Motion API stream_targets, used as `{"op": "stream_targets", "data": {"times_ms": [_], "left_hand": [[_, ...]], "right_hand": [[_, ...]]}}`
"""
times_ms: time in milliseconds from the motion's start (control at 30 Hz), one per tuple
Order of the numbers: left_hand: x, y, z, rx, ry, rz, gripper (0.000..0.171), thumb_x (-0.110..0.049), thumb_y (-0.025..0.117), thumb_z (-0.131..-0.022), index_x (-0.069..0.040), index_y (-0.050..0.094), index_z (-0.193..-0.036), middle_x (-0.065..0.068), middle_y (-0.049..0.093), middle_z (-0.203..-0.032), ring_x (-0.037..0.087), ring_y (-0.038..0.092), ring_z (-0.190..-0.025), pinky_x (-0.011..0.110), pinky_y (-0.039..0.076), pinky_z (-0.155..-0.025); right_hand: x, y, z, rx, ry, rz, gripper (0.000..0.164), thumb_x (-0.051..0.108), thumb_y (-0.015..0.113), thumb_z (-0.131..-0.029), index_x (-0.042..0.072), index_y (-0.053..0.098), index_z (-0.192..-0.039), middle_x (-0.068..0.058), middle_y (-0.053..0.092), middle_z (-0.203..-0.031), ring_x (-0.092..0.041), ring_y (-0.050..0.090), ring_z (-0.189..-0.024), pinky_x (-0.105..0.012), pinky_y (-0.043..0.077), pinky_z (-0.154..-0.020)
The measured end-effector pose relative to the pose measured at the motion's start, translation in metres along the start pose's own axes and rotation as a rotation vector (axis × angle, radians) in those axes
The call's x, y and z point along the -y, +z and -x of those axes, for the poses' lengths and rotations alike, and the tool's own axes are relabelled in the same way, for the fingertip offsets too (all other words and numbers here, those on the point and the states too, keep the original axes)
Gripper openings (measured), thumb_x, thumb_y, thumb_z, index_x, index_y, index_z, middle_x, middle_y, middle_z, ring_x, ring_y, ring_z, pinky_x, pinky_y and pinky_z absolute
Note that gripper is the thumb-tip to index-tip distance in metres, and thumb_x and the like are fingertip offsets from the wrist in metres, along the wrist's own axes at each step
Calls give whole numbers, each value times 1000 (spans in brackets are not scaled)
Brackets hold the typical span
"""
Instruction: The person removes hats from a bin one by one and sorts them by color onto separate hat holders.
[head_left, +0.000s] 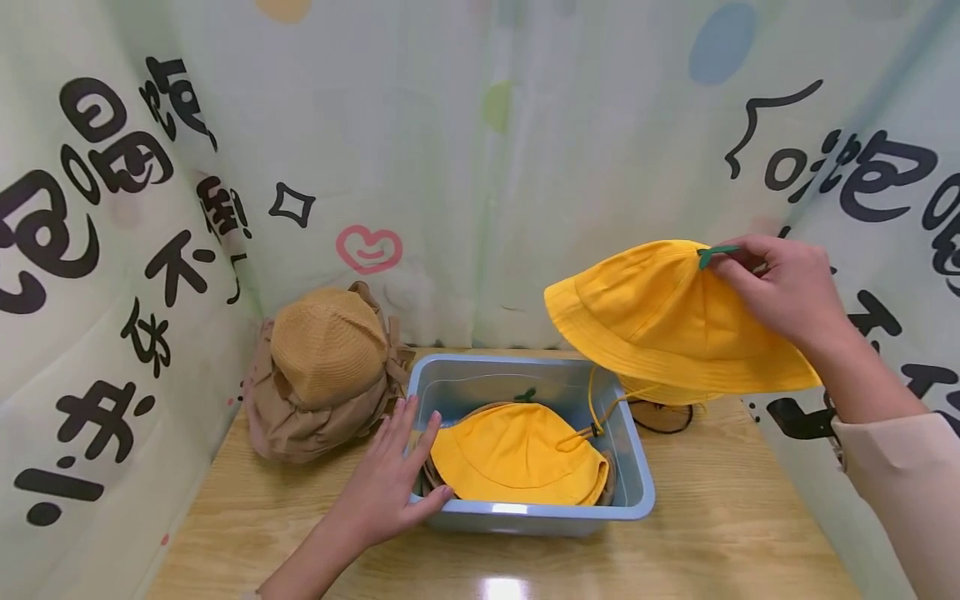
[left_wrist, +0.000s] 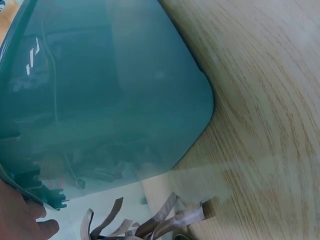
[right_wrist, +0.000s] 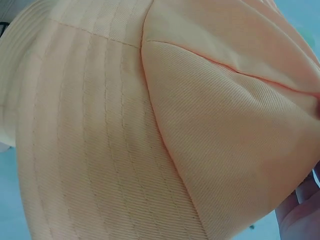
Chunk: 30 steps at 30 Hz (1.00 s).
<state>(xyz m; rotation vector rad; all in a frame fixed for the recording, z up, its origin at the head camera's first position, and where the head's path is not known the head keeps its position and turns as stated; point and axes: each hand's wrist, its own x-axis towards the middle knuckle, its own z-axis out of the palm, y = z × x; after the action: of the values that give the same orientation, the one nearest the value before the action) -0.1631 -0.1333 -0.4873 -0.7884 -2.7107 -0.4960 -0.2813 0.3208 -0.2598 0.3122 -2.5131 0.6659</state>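
My right hand (head_left: pixel 791 287) pinches the top of a yellow bucket hat (head_left: pixel 637 312) beside its small green leaf. The hat hangs brim down in the air, above the right side of a blue plastic bin (head_left: pixel 637 475); its brim and crown fill most of the right wrist view. Spread fingers of my left hand (head_left: pixel 386 487) rest at the bin's left rim. Inside the bin lies another yellow hat (head_left: pixel 517 454) on brownish headwear, with a green leaf (head_left: pixel 527 395) behind it. A yellow cord with a black toggle (head_left: pixel 596 430) crosses the bin's right wall.
Left of the bin, a tan woven hat (head_left: pixel 330 337) tops a brown cloth hat (head_left: pixel 315 425). Partly hidden behind the raised hat are another yellow brim and a black cord (head_left: pixel 667 431). Printed curtains (head_left: pixel 450 167) surround the wooden table (head_left: pixel 720 517).
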Motion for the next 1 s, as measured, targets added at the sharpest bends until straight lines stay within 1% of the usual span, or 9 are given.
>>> {"op": "stream_targets", "data": {"times_ms": [100,233,400,500,600,700,800,900,1000], "left_hand": [[0,0,1,-21,2,-15,89,-59,57,-93,-9,23,-159,28,14,-163,43,17,-151,58,28,-116],[0,0,2,-36,0,-21,93,-58,60,-91,-6,23,-159,27,16,-163,42,19,-150,58,28,-116],[-1,-1,0,-8,-18,-21,95,-59,59,-92,-6,18,-160,24,13,-164,39,16,-152,58,25,-117],[-3,-3,-1,17,-34,-26,97,-63,56,-92,-6,16,-160,22,13,-165,37,15,-152,58,23,-118],[-4,-5,-3,27,-47,-51,98,-69,51,-91,-7,17,-160,19,14,-165,35,17,-152,57,25,-118],[-4,-7,-5,18,-53,-84,99,-74,46,-90,-9,19,-160,17,17,-165,36,20,-151,56,27,-118],[-5,-7,-5,6,-59,-106,100,-77,46,-88,-11,21,-160,19,20,-164,37,20,-151,56,26,-118],[-6,-6,-4,19,-79,-113,102,-77,49,-87,-11,21,-160,21,18,-164,38,16,-152,57,23,-118],[-8,-5,-4,34,-104,-118,105,-77,52,-85,-11,20,-160,21,14,-165,37,12,-153,57,20,-120]], "right_hand": [[-3,-4,1,2,42,2,27,31,67,-95,7,75,-105,46,49,-73,18,48,-68,-7,38,-60],[-9,-9,3,-18,92,-1,32,35,65,-96,6,74,-108,44,49,-71,12,48,-70,-10,37,-62],[-16,-14,3,-57,136,2,37,37,63,-96,5,73,-111,42,48,-70,10,48,-71,-10,36,-64],[-22,-18,2,-70,179,4,41,38,61,-97,3,72,-116,38,48,-71,7,47,-73,-11,36,-65],[-27,-21,1,-83,217,-4,44,38,60,-98,0,70,-119,37,48,-72,5,47,-74,-11,36,-65],[-31,-21,-1,-104,226,-13,44,37,60,-97,-1,70,-117,37,48,-71,6,47,-73,-10,36,-65],[-33,-21,-2,-131,227,-15,44,36,60,-97,-2,70,-115,38,48,-70,7,47,-72,-9,36,-65],[-35,-21,-5,-155,229,-9,44,37,60,-97,-3,70,-114,39,47,-69,9,47,-71,-10,35,-66],[-35,-21,-7,-162,237,-8,46,38,59,-96,-3,70,-113,40,47,-68,10,46,-70,-11,35,-66]]}}
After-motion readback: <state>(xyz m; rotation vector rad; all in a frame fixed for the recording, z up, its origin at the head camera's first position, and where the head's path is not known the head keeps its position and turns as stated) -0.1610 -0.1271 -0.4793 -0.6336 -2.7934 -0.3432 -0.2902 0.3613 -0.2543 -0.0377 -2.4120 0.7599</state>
